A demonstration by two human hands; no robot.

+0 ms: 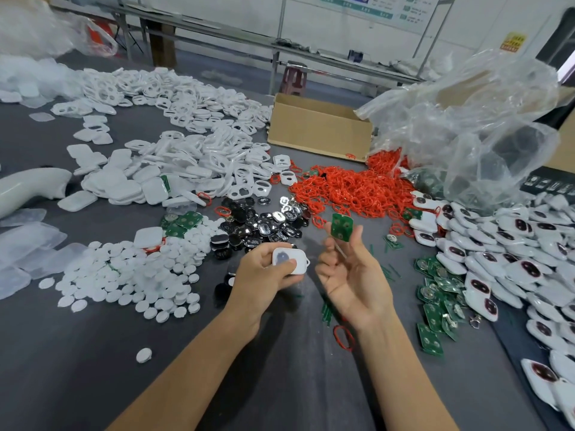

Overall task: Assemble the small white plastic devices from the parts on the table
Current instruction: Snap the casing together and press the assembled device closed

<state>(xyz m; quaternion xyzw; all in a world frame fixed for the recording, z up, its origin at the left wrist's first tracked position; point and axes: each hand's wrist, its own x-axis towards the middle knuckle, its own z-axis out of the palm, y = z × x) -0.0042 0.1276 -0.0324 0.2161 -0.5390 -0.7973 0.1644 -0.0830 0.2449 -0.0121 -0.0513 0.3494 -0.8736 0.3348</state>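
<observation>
Head view: both forearms reach in from 6 o'clock over the dark grey table (280, 384).

The left hand (264, 275) grips a small white device shell (291, 259). The thumb lies across its face and the fingers curl beneath it. The shell is held above the table, just at 9 o'clock of the right hand (351, 275).

That hand is turned palm up and pinches a green circuit board (342, 227) upright between the thumb and a fingertip. Its other fingers are loosely curled. Board and shell are near each other but apart.

Taking the hands as centre:

- **9 o'clock:** a spread of white round discs (140, 275), with one stray disc (143, 355) at 7 o'clock.
- **10 to 11 o'clock:** heaps of white covers and frames (186, 144).
- **12 o'clock:** close in, a cluster of black and chrome button pieces (258, 222).
- **1 o'clock:** a mound of red rubber rings (351, 188). Past it are an open cardboard box (317, 126) and a crumpled clear plastic bag (482, 119).
- **3 o'clock:** a loose pile of green boards (438, 290). Beyond that is a heap of white devices with dark windows (513, 259).
- **5 o'clock:** a single red ring (343, 337) lies on the table beside the right wrist.
</observation>
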